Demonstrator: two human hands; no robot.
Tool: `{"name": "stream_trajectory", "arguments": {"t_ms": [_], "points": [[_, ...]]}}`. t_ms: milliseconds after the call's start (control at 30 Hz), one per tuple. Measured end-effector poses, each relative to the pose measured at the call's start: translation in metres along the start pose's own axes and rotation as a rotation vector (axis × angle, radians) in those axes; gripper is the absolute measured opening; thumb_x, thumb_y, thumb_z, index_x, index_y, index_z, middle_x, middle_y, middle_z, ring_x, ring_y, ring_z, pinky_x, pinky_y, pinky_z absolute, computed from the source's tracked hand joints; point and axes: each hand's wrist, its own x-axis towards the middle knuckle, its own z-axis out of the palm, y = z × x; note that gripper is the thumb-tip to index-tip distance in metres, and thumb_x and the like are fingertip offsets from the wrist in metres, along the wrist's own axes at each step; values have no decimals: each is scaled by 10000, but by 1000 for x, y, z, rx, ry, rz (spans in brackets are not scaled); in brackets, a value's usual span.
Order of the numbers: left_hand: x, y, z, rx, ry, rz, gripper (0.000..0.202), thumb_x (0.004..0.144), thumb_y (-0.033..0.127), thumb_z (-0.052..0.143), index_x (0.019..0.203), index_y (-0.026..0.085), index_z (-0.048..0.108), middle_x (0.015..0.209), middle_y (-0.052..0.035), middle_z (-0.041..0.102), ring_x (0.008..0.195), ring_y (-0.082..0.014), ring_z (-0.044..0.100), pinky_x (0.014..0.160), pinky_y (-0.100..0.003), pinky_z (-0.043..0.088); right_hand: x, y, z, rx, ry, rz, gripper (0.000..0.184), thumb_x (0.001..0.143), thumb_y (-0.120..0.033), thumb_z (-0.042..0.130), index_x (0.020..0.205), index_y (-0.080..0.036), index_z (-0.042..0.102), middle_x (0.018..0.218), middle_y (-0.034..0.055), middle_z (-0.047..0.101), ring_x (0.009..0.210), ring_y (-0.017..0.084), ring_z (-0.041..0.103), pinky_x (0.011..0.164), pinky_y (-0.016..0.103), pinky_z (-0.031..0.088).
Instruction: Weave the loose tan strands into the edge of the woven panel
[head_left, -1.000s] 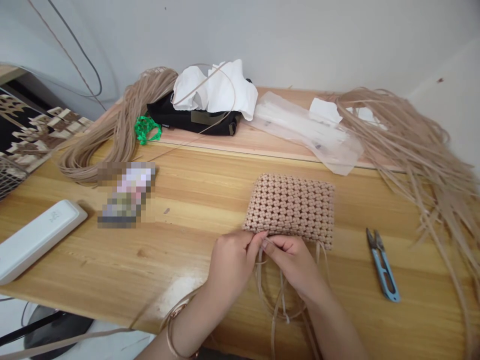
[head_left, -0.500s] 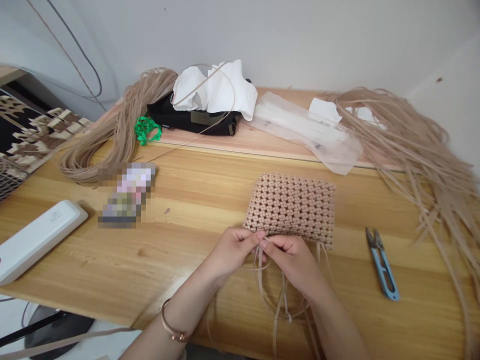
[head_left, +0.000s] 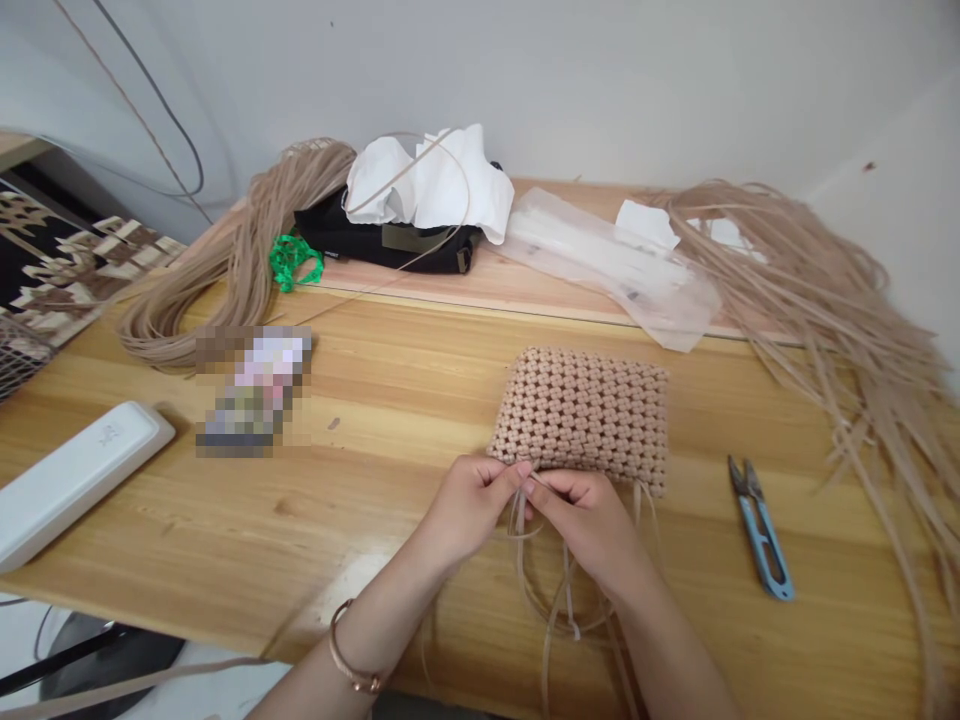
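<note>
Nearest us, our left hand, a thin gold bangle on its wrist, and our right hand are clenched in a tight pinch, fingertips meeting on flat tan strands that hang toward us onto the honey-coloured wooden table. Just beyond, a tan woven rectangular panel lies flat, its near edge touching our fingers, which partly hide that edge. To our right sit blue-handled metal thread snips; to our left, a white oblong case and a pixelated, unreadable object. Farther off are a looped tan strand bundle, a spreading tan strand heap, a clear plastic sleeve, a black fabric pouch under crumpled white tissue, and a green ribbon. A wire basket pokes in at the far left; we cannot tell what it holds.
</note>
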Motion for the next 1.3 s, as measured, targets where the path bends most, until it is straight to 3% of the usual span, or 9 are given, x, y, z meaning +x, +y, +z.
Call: {"name": "stream_trajectory", "arguments": {"t_ms": [67,267,533,800,1033,1300], "points": [[0,2,0,-41,-7,-32,415,741,465,560,544,105,623,501,-17,569,443,-69,407,451,-194,309,0,0,0,-10,17,-9,316,798,-314,491,528,-159,546,515,-28,490,532,117,422,528,229,311],[-1,10,3,-226,-128,-260,456,732,523,535,541,110,552,450,6,514,277,-7,163,305,-191,71,-1,-4,-3,-33,4,-31,360,822,-277,474,488,-164,547,460,-41,496,467,98,426,487,210,302],[1,8,8,-347,-44,-263,423,626,525,645,572,150,457,423,74,398,275,10,167,291,-155,59,0,-4,-3,-20,23,-53,286,817,-254,475,639,-165,679,612,10,658,624,155,580,605,236,400],[1,7,10,-367,-38,-250,413,588,499,682,580,147,466,423,86,373,282,12,166,293,-154,60,-4,-9,-5,-121,4,-17,287,829,-262,437,720,-161,682,608,3,617,617,157,542,585,243,381],[1,8,10,-292,-31,-172,449,618,517,644,482,150,424,343,90,299,279,2,177,303,-163,67,-8,-11,-6,-384,88,65,264,816,-283,431,645,-171,597,529,-26,488,507,126,422,475,238,276],[5,11,7,-323,-12,-186,435,600,500,661,493,155,417,349,99,299,280,7,156,308,-166,54,-17,-12,-9,-584,1,84,246,795,-228,390,553,-204,349,502,-46,394,488,121,391,469,246,229]]}}
